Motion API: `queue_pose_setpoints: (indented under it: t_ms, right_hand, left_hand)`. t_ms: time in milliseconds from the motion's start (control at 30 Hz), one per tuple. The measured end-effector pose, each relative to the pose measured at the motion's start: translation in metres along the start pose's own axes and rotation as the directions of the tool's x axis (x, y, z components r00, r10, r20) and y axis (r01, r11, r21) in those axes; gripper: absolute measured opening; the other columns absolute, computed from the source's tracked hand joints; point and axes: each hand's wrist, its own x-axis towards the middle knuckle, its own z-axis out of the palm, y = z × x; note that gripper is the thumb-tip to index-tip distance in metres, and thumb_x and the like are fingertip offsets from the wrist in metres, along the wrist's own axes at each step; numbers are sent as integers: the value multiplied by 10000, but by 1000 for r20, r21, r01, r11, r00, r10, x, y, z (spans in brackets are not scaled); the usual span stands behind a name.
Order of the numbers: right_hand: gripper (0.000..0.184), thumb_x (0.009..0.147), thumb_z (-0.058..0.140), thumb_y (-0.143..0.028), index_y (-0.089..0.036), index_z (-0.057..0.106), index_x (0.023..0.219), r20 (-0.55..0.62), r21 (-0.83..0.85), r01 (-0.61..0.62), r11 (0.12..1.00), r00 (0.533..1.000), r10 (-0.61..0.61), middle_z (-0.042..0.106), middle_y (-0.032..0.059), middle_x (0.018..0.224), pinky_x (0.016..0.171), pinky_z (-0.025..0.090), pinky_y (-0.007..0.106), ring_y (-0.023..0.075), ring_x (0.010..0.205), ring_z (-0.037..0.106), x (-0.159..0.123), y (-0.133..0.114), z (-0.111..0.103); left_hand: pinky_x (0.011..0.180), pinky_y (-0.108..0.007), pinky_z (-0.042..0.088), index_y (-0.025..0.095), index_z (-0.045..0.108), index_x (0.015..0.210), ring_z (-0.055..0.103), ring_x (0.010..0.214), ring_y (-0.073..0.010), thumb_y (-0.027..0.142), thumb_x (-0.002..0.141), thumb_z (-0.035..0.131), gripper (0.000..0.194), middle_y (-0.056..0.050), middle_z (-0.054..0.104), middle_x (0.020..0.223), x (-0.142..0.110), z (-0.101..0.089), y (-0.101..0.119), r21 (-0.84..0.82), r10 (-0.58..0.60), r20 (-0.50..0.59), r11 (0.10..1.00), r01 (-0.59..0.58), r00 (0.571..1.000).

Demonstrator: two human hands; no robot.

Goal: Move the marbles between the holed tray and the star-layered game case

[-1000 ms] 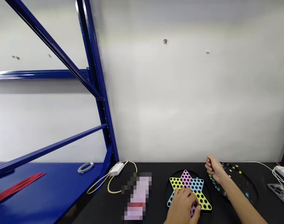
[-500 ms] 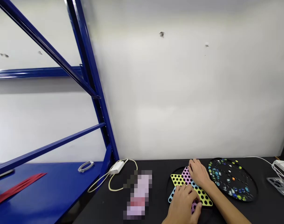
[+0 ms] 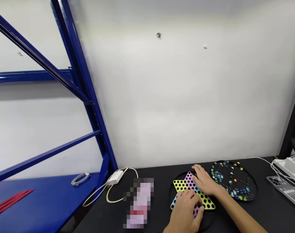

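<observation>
A star-shaped Chinese checkers board point(image 3: 209, 203), in yellow, pink and blue parts full of black holes, lies in a round black tray point(image 3: 170, 191). My left hand point(image 3: 186, 207) rests over the near left of the board, fingers bent a little and thumb apart, hiding part of it. Across the far right side lies my right hand point(image 3: 205, 182), its fingers stretched out by the pink point at the back. No piece shows in either hand. To the right, a second round black tray point(image 3: 256, 191) holds many glass marbles point(image 3: 219, 177).
Left of the board is a blurred-out pinkish item point(image 3: 140, 204), with a white adapter point(image 3: 115, 177) and its cable behind. A blue shelf frame point(image 3: 89, 81) and blue surface with red strips point(image 3: 11, 202) stand left. At right lie a power strip point(image 3: 292, 166) and a clear-cased object point(image 3: 286, 191).
The view has turned slightly right, so everything sits further left. My right hand lies flatter with its thumb further apart; my left hand stays about the same on the board.
</observation>
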Motion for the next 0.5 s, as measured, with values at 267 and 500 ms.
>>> queue_pose_setpoints:
  t_ms: [267, 500]
  right_hand:
    - [403, 926, 327, -449, -226, 610, 1106, -268, 92, -204, 975, 938, 222, 636, 95, 1210, 1026, 406, 410, 269, 1155, 552, -54, 102, -61]
    - [639, 934, 189, -648, -235, 664, 826, -247, 381, -324, 866, 867, 433, 719, 69, 958, 879, 494, 388, 258, 897, 629, -109, 115, -78]
  left_hand:
    - [897, -352, 378, 243, 602, 900, 549, 949, -194, 234, 901, 563, 41, 3, 630, 997, 0, -5, 4, -20, -5, 25, 1000, 6, 1000]
    - [899, -363, 388, 243, 609, 912, 558, 954, -206, 232, 903, 556, 55, -6, 636, 993, 1, -6, 5, -11, -7, 23, 1000, 7, 1000]
